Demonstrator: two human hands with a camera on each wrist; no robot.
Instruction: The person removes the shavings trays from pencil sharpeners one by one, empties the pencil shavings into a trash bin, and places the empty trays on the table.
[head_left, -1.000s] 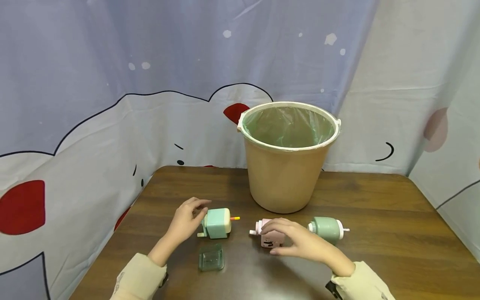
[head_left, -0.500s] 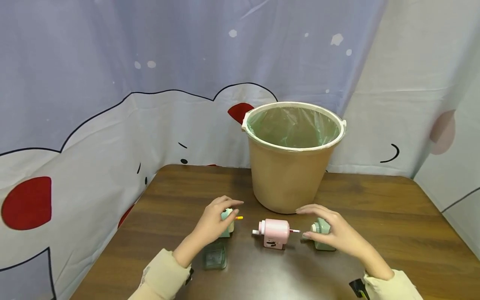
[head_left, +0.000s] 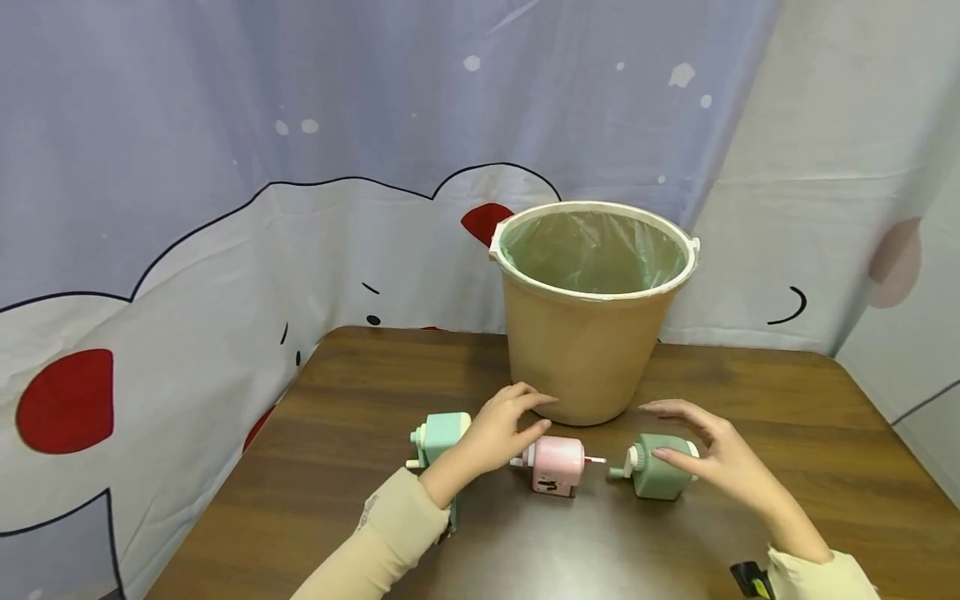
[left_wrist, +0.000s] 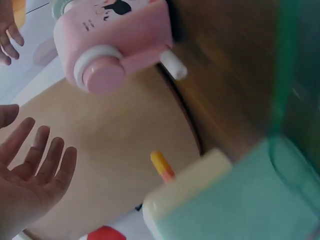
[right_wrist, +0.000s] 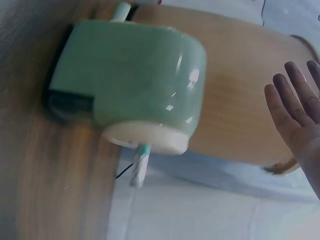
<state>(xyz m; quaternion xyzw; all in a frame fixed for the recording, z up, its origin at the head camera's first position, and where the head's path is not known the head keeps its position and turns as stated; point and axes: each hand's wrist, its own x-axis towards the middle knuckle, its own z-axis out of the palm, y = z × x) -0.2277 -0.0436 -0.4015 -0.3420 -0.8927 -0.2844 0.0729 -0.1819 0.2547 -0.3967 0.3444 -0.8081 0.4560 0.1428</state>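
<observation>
1. Turquoise sharpener [head_left: 444, 431]: left of pink sharpener [head_left: 558, 462], more exposed than before.
2. Left hand [head_left: 497, 432]: shifted rightward to pink sharpener's left end; fingers loosely parted, empty.
3. Green sharpener [head_left: 658, 482]: right of pink sharpener.
4. Right hand [head_left: 722, 454]: moved rightward from pink sharpener; fingers widely parted, empty.

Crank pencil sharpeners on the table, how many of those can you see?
3: a turquoise sharpener at left, partly hidden by the left arm; a pink sharpener in the middle; a green sharpener at right. Others behind the bucket would be hidden.
</observation>
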